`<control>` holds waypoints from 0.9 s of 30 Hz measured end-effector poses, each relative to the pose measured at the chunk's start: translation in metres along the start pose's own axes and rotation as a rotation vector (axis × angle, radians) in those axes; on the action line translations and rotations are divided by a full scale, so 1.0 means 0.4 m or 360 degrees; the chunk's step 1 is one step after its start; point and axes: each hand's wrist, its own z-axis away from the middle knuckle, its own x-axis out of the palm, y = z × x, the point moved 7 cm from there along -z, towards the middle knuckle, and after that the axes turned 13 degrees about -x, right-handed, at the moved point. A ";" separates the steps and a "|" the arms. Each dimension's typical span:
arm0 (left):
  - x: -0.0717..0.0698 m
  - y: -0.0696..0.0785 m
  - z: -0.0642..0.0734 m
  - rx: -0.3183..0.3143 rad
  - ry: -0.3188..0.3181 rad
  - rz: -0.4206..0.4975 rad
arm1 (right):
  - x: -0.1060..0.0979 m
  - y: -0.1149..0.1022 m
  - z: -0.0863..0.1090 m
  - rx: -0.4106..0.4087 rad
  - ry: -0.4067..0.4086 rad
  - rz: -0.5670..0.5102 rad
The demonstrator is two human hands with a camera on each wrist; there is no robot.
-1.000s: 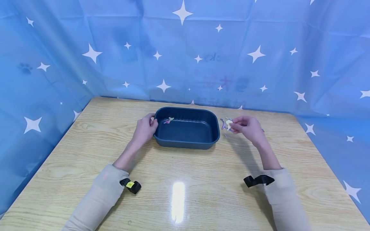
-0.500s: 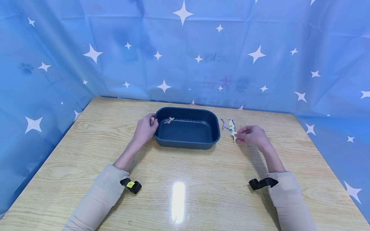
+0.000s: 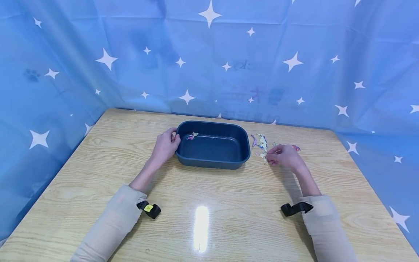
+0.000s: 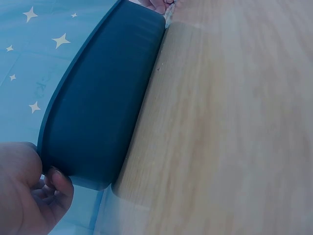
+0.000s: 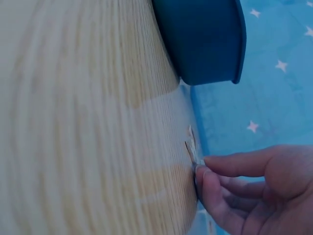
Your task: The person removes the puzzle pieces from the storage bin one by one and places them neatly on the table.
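A dark blue rectangular basin [image 3: 209,163] stands on the wooden table, with small pink and pale cutouts [image 3: 192,135] inside at its left end. My left hand [image 3: 166,143] grips the basin's left rim, its thumb and fingers bent over the edge in the left wrist view. To the right of the basin, my right hand [image 3: 284,156] pinches a small pale flat cutout [image 3: 263,157] between thumb and fingertips, low at the tabletop. Just behind that piece lie a white-and-blue cutout [image 3: 263,141] and a purple one [image 3: 253,141].
A red-and-blue piece [image 3: 296,148] shows behind the right hand, and a small green bit [image 3: 274,144] lies beside its fingers. The wooden table [image 3: 163,218] ends at a blue curtain [image 3: 209,72] with white stars. Each sleeve carries a black wrist camera.
My right hand has moved slightly right and toward me with the pale cutout, drawing it away from the white-and-blue one. The left hand has stayed on the basin rim.
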 end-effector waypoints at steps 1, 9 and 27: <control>0.000 0.000 0.000 0.0001 -0.0002 -0.0003 | -0.001 0.000 0.001 -0.0002 0.0002 -0.0002; 0.003 -0.002 -0.001 0.0001 0.0004 0.0000 | -0.008 -0.003 0.002 0.0001 0.0020 -0.0064; 0.003 -0.002 -0.001 -0.0008 0.0011 -0.0021 | -0.023 -0.088 -0.022 -0.0239 0.0203 -0.0101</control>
